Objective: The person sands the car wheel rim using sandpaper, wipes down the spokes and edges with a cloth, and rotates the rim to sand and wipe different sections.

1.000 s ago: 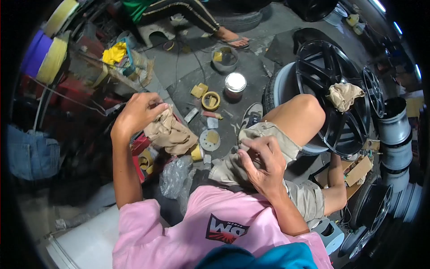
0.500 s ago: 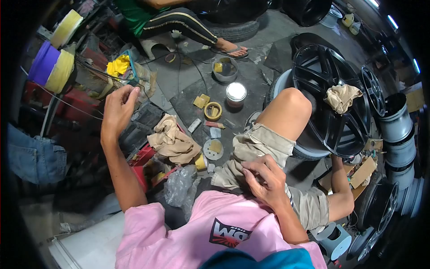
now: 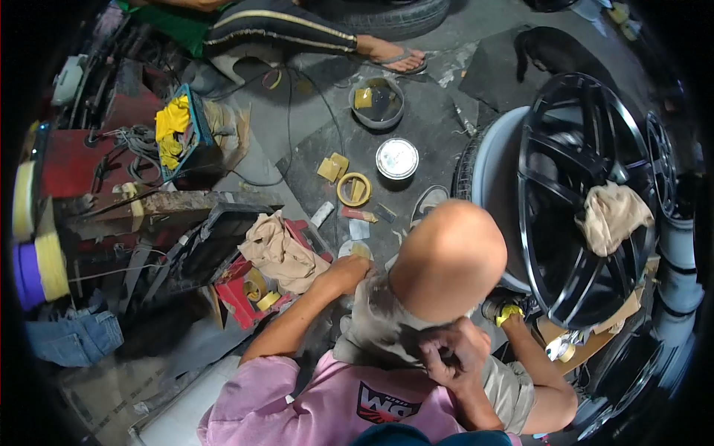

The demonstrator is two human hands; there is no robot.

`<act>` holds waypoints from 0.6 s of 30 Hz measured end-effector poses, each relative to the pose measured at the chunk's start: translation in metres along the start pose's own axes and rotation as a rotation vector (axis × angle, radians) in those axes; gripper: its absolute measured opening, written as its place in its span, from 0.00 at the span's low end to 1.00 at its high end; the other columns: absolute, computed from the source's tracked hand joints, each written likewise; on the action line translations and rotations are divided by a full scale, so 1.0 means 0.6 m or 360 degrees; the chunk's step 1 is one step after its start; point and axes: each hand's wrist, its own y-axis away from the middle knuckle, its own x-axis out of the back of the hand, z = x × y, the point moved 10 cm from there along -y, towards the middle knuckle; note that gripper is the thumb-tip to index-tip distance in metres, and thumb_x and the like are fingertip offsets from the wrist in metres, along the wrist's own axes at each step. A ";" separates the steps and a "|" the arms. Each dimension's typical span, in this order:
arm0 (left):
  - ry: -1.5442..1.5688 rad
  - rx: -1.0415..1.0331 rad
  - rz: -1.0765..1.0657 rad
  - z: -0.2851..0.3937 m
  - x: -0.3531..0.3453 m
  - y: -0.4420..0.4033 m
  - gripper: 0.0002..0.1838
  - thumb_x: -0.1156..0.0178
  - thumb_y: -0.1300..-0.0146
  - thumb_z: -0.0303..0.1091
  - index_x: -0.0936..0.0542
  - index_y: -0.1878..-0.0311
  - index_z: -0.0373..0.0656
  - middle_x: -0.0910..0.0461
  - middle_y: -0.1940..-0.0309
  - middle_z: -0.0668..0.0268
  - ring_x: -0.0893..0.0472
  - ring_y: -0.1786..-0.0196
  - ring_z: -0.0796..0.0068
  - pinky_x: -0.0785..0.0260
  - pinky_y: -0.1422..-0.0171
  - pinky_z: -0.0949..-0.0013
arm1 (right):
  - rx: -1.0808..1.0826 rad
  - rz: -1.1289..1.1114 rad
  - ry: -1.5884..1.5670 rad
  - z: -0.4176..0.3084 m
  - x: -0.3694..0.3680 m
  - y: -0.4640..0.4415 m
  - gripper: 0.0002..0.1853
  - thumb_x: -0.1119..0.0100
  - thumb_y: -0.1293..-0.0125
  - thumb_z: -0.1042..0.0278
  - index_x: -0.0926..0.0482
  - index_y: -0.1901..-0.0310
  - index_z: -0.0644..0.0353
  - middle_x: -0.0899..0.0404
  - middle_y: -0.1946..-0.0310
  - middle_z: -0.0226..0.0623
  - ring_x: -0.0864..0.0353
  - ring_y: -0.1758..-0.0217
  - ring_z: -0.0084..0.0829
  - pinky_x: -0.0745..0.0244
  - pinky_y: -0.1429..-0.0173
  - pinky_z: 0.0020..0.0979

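And here the left hand (image 3: pixel 346 276) is at the near edge of the round disc (image 3: pixel 358 250), left of the raised knee (image 3: pixel 448 256), covering part of it; its fingertips are out of sight, so whether they pinch the disc I cannot tell; over to the right, the right hand (image 3: pixel 455 354), blurred, is just near of the knee, fingers curled in narrow, anything inside them hard to make out; left of the disc, a crumpled tan cloth (image 3: pixel 279 253) hides part of a red crate (image 3: pixel 236 293); farther off stands a silver-lidded can (image 3: pixel 397 159); at right, a second cloth (image 3: pixel 613 217) covers some of a black wheel (image 3: pixel 554 192); at the far side, another person's foot (image 3: pixel 387 52) shows, the upper body cut off.
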 end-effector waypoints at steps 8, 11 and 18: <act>0.0213 0.0240 0.0454 -0.083 0.083 -0.025 0.12 0.39 0.29 0.36 0.11 0.53 0.40 0.10 0.57 0.47 0.11 0.51 0.40 0.19 0.45 0.48 | 0.0225 -0.0255 -0.0005 0.035 -0.063 -0.029 0.10 0.17 0.44 0.60 0.08 0.61 0.44 0.12 0.70 0.29 0.12 0.72 0.28 0.19 0.69 0.30; 0.0520 0.0225 0.0853 -0.164 0.131 -0.027 0.13 0.39 0.28 0.37 0.11 0.56 0.38 0.10 0.61 0.48 0.07 0.56 0.56 0.17 0.49 0.58 | 0.0136 -0.0469 -0.0100 0.036 -0.088 -0.060 0.13 0.17 0.44 0.59 0.08 0.57 0.42 0.12 0.68 0.24 0.11 0.70 0.27 0.14 0.68 0.31; -0.0369 0.1432 0.0751 -0.514 0.360 -0.047 0.22 0.39 0.29 0.47 0.09 0.47 0.39 0.11 0.45 0.43 0.12 0.40 0.40 0.19 0.36 0.45 | 0.0227 -0.0639 -0.0211 0.031 -0.118 -0.108 0.10 0.19 0.41 0.59 0.08 0.58 0.40 0.13 0.69 0.22 0.10 0.69 0.24 0.15 0.68 0.29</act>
